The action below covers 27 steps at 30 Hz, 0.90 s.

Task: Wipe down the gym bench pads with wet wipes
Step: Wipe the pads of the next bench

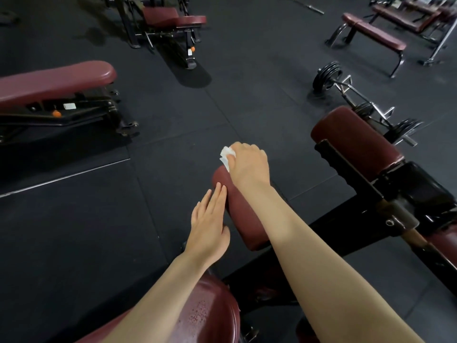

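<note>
The head camera looks down over a dark rubber gym floor (74,243). In the middle of the view a maroon roller pad (243,216) juts out from a black bench frame (346,219), its free end pointing away from the person. The right hand (249,164) lies over that far end with its fingers curled down, pinching a crumpled white wet wipe (226,155) against the end of the pad; part of the wipe sticks out to the left of the knuckles. The left hand (210,224) rests flat along the pad's left side, fingers straight and pressed together, fingertips touching the maroon cover, thumb lying against the pad lower down. It holds nothing.

At the bottom edge of the view, under the left forearm, a maroon seat pad (212,315) shows small droplets on its glossy surface. To the right, a second roller pad (356,142) sits on the same frame, well apart from the hands.

On the floor beyond that pad lies a barbell with black plates (329,75). An adjustable bench (57,80) with a maroon pad stands at the left edge, another machine seat (173,17) near the top edge, and a flat bench (376,30) toward the top right corner.
</note>
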Tool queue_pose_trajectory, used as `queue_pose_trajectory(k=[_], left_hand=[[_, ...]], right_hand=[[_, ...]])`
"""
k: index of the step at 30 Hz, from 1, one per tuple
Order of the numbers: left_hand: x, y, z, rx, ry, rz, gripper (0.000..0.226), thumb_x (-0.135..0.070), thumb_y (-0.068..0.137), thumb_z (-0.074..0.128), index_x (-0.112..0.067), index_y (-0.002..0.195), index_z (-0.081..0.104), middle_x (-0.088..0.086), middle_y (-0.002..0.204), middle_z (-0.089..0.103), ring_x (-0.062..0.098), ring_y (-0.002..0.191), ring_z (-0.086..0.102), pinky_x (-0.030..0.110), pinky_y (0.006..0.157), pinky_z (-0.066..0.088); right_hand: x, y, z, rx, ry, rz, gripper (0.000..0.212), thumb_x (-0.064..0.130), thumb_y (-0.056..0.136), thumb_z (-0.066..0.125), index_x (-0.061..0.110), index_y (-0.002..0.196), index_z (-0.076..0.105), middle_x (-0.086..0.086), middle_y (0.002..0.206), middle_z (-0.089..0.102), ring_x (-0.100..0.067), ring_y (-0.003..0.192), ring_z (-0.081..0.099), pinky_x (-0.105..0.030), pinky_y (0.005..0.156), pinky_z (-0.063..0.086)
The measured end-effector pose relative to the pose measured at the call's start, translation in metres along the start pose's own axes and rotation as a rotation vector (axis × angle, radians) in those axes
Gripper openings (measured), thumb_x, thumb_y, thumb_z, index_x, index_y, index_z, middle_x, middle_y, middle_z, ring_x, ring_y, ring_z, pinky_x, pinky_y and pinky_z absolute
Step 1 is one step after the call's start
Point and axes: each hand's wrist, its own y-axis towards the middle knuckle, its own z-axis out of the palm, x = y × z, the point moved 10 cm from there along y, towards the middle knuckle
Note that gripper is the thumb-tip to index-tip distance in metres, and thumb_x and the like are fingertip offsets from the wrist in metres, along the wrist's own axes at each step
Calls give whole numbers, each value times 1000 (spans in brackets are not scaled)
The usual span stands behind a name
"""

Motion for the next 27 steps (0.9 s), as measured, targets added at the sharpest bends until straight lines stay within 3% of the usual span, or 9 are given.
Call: queue_pose_trajectory(k=[9,15,19,23,27], left_hand=[[0,-10,7,5,13,-27,91,-3,83,41,-31,158,-1,-31,154,-15,-14,136,-25,23,115,-13],[-9,-35,17,7,5,-8,90,-1,83,42,-29,159,3,-25,160,-4,1,149,-11,27,120,-8],[-23,-55,20,12,-5,42,90,-1,82,43,-29,159,6,-28,156,-6,-6,144,-14,33,124,-1],[-30,-83,17,3,8,83,86,-2,86,45,-28,159,9,-21,162,-1,-1,147,-11,36,124,0],[-24,-127,12,-24,24,74,84,-3,87,47,-27,159,12,-17,164,4,5,151,-6,38,125,4]], right_hand=[[-45,-99,-32,-93,47,114,13,21,97,48,18,94,60,6,75,57,-15,68,44,-31,67,34],[-61,-145,-44,-82,53,160,14,22,98,49,16,93,60,8,72,51,-18,69,45,-35,71,39],[-67,-167,-48,-53,-9,171,11,17,95,49,18,95,60,5,77,60,-19,73,50,-34,72,35],[-69,-193,-60,-11,-78,164,11,12,90,49,18,86,57,6,69,51,-17,69,45,-32,72,38],[-63,-242,-80,-132,80,134,9,14,88,58,14,87,66,1,76,56,-21,75,49,-35,74,44]])
